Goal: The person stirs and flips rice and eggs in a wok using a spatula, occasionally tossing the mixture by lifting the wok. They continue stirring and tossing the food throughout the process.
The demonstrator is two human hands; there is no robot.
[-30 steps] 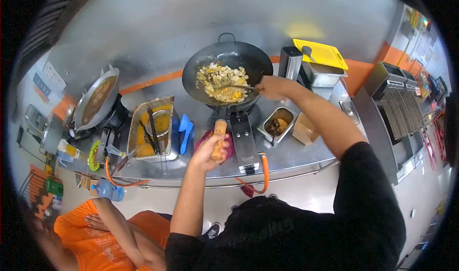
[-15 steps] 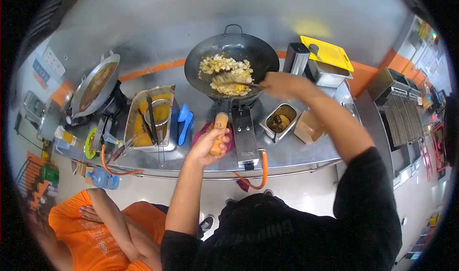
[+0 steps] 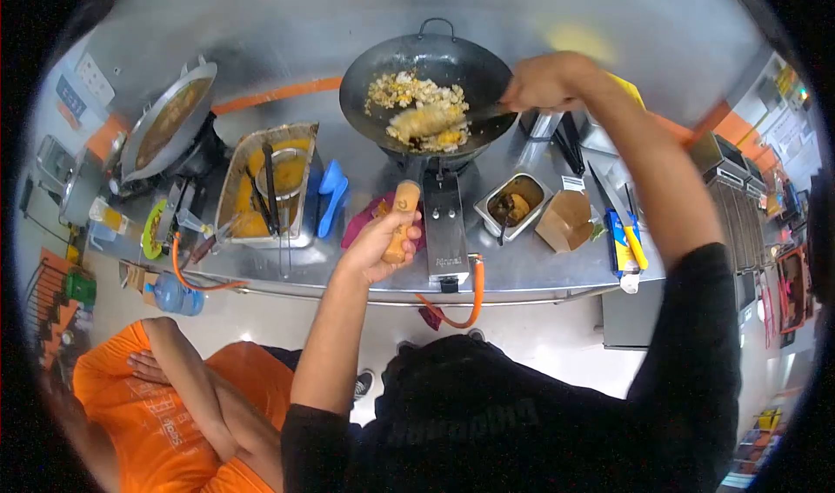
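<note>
A large dark wok (image 3: 365,119) sits on a gas burner (image 3: 446,223), with egg and rice-like food (image 3: 417,93) inside. My left hand (image 3: 381,243) is wrapped round the wok's wooden handle (image 3: 406,199). At the wok's right rim, my right hand (image 3: 544,84) grips a ladle or spatula whose blurred head (image 3: 428,123) lies among the food. The exact shape of that tool is smeared by motion.
Left of the burner stand a metal tray (image 3: 306,164) of yellow liquid and blue scoops (image 3: 331,199). To the right are a small steel pan (image 3: 532,212), a cardboard box (image 3: 567,221) and a yellow-handled knife (image 3: 634,243). A person in orange (image 3: 174,406) stands at lower left.
My right hand has moved up and to the right with the tool, and the food has shifted in the wok. The view has shifted, bringing the knife into sight.
</note>
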